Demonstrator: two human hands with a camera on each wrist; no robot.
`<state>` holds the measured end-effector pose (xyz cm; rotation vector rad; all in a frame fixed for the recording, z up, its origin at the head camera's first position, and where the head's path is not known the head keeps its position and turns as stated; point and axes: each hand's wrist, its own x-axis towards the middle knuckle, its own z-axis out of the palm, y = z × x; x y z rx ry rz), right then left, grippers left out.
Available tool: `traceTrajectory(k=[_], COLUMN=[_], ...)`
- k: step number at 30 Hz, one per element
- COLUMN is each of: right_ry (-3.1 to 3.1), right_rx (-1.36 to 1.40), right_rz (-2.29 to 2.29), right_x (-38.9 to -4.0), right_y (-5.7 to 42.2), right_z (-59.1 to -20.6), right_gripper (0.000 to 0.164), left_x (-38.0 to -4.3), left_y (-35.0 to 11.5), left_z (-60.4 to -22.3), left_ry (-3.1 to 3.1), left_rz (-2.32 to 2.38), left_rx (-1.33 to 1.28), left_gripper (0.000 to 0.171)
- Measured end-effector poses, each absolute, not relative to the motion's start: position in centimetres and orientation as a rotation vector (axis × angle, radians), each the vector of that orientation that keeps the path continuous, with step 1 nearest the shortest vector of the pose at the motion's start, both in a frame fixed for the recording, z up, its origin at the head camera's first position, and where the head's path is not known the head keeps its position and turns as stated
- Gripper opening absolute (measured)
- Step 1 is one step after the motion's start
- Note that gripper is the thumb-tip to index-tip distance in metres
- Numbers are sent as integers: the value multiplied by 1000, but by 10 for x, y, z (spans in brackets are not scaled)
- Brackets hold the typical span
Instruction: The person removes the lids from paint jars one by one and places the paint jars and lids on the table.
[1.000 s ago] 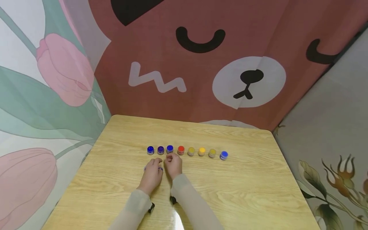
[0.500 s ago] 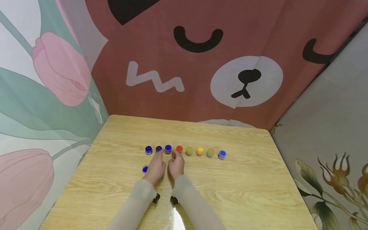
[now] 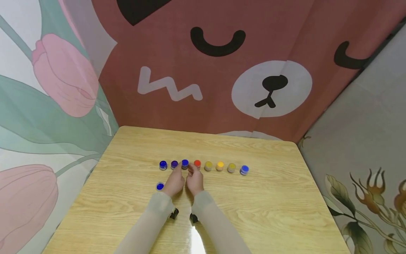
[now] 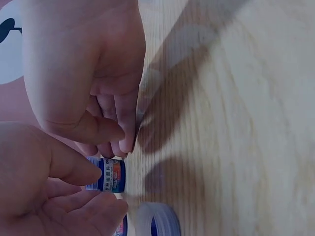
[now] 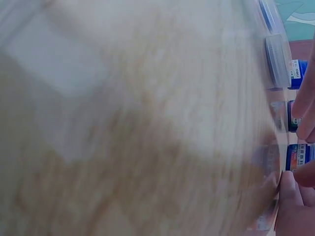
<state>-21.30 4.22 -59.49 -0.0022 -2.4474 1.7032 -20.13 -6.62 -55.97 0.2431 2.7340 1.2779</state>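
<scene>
Both hands flank a small blue paint jar, third from the left in a row. My left hand is at its left side; in the left wrist view the thumb overlaps the cap end of the jar, with the other fingers beside it. My right hand is at the jar's right, in front of the red jar, its fingers loosely bent, fingertips low by the table. An upturned lid with blue inside lies left of my left hand; the right wrist view shows another lid beside it.
Left of the middle jar stand a purple jar and a dark blue jar. To the right are an olive jar, a yellow jar, another olive jar and a blue jar. A patterned curtain borders the wooden table.
My left hand has left the lids and moved forward and right to the third jar. My right hand has shifted slightly right in relation to that jar.
</scene>
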Motion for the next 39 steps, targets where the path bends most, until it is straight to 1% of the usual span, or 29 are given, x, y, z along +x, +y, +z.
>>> traceTrajectory(k=[14,21,26,31,33,39], right_ry=[-2443,-2405,-2454,-2512,-2505,-2438], right_rx=[-18,-22,20,98,116,213], right_rz=[1715,1779,1796,1768,1779,1752], right_x=[-210,-200,-195,-194,-193,-191], right_y=[45,52,61,68,70,76], right_z=[-595,-591,-590,-590,-591,-594], right_gripper=[46,36,27,23,22,17], left_x=[-199,-197,-199,-199,-198,-200], left_y=[-67,-72,-76,-78,-78,-79], left_z=[-564,-569,-570,-569,-568,-570], left_ry=[2835,2871,2868,2866,2875,2905], left_rz=[1335,1331,1326,1314,1305,1264], left_rx=[247,247,245,285,323,413], left_gripper=[61,60,60,64,61,47])
